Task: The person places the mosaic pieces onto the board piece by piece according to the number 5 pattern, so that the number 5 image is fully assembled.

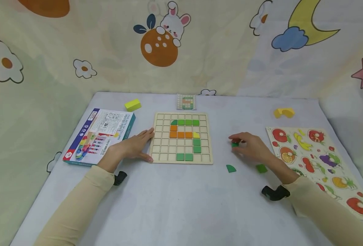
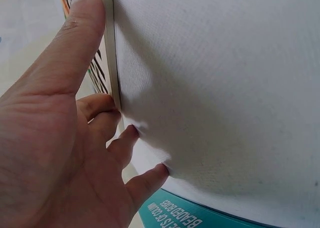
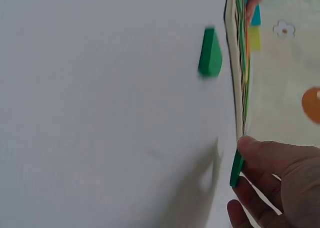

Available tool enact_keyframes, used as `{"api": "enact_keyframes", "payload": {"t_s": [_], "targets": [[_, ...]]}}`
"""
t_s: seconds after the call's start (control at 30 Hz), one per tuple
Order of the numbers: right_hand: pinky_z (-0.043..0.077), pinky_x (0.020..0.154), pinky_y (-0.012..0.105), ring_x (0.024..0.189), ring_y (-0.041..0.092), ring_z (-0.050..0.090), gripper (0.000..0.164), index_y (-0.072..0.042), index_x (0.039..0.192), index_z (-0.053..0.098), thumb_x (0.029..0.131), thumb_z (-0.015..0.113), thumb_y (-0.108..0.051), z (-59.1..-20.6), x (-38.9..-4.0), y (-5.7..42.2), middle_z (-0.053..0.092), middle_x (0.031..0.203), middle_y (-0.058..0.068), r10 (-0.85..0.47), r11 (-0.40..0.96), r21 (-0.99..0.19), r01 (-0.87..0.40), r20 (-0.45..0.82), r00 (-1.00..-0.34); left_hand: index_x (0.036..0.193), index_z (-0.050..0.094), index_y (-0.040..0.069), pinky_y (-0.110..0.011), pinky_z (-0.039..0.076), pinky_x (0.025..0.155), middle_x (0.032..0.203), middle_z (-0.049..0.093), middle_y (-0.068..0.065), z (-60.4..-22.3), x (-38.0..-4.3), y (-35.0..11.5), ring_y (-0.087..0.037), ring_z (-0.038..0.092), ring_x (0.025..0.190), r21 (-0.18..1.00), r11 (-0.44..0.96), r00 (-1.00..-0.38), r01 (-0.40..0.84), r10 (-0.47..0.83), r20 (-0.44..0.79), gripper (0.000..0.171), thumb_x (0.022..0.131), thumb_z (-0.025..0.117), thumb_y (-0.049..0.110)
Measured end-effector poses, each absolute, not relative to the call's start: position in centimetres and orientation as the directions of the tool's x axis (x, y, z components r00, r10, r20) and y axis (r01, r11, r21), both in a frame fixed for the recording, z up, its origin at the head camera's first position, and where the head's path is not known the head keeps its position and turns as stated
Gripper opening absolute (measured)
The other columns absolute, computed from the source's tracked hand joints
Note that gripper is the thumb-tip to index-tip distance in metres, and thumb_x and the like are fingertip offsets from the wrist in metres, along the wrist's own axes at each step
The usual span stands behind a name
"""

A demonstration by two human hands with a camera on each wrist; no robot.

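Note:
A wooden grid board [image 1: 164, 149] lies mid-table, with green, orange and yellow tiles set in some of its squares. My left hand [image 1: 135, 146] rests beside it, thumb and fingers spread along its left edge. In the left wrist view, the fingertips [image 2: 161, 170] of that hand touch the white cloth. To the right of the board, my right hand [image 1: 255, 148] pinches a small green tile [image 3: 237, 168] between thumb and fingers, over the table. Nearer me lie a green quarter-round tile [image 1: 231, 168] and a green square tile [image 1: 261, 168], partly under the right wrist.
A small pattern card [image 1: 186, 102] sits behind the board. On the left are a boxed set [image 1: 107, 121] and a yellow block [image 1: 133, 105]. A fruit-picture board [image 1: 295, 136] lies under the right forearm, with a yellow arch block [image 1: 284, 112] behind it.

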State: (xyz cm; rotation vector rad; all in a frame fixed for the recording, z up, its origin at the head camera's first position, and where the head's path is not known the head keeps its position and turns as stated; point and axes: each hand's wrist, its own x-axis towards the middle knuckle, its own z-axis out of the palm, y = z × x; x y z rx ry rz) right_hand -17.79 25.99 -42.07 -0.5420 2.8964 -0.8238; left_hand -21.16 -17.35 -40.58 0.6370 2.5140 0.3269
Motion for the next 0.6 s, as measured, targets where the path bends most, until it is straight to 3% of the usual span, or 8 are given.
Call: {"api": "enact_keyframes", "payload": {"t_s": [0.3,0.47,0.6], "targets": [[0.053,0.084,0.032,0.095,0.017,0.059,0.041,-0.007,0.119,0.067,0.08,0.079,-0.013,-42.2,-16.5,17.1,0.068,0.105,0.002,-0.56,0.657,-0.583,-0.478,0.046,-0.827,0.156,0.011,0.007,-0.057,0.015,0.121,0.165,-0.004,-0.009,-40.9,-21.2,-17.4,-0.034,0.003,0.152,0.346,0.861,-0.756,0.373,0.498,-0.425,0.11,0.077,0.076,0.047],[0.051,0.08,0.025,0.094,0.015,0.057,0.038,-0.007,0.116,0.069,0.079,0.079,-0.009,-43.0,-16.5,15.1,0.071,0.104,0.0,-0.605,0.607,-0.58,-0.543,0.106,-0.789,0.156,0.011,0.007,-0.057,0.016,0.12,0.165,-0.004,-0.01,-40.9,-21.2,-17.5,-0.034,0.004,0.152,0.338,0.857,-0.754,0.39,0.508,-0.418,0.109,0.077,0.075,0.048],[0.051,0.079,0.025,0.092,0.015,0.056,0.037,-0.006,0.114,0.069,0.078,0.079,-0.009,-43.2,-16.4,14.6,0.072,0.104,0.0,-0.611,0.599,-0.562,-0.571,0.139,-0.779,0.156,0.012,0.007,-0.058,0.016,0.12,0.165,-0.003,-0.01,-40.7,-21.2,-17.6,-0.034,0.003,0.152,0.337,0.857,-0.755,0.39,0.507,-0.415,0.109,0.077,0.076,0.047]]}}
